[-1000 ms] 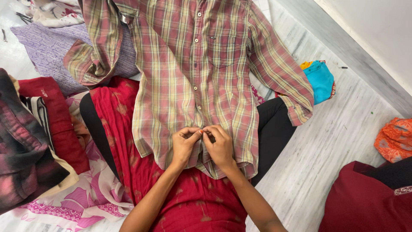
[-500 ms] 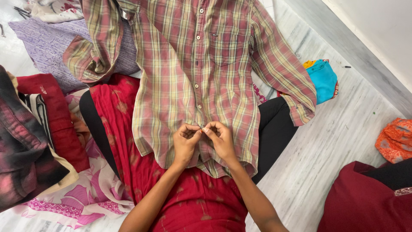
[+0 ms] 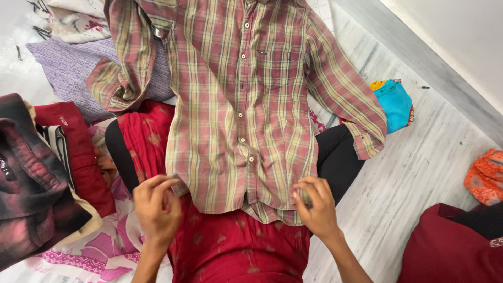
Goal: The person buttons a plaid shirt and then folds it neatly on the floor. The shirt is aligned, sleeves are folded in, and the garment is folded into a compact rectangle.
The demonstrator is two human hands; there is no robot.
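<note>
Plaid shirt (image 3: 246, 105) flat btwn hands; L hand (image 3: 156, 209), R hand (image 3: 317, 207) apart, apparently pinching hem corners.

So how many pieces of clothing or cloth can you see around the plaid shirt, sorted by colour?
Plaid: 1, the plaid shirt, hem pinched by the left hand and right hand
Purple: 1, purple cloth
Dark red: 2, folded garment, maroon bundle
Turquoise: 1, turquoise cloth
Orange: 1, orange cloth
Total: 6

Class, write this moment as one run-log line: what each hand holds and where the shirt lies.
left hand: grips hem corner | right hand: grips other hem corner | plaid shirt: buttoned, spread over lap
</note>
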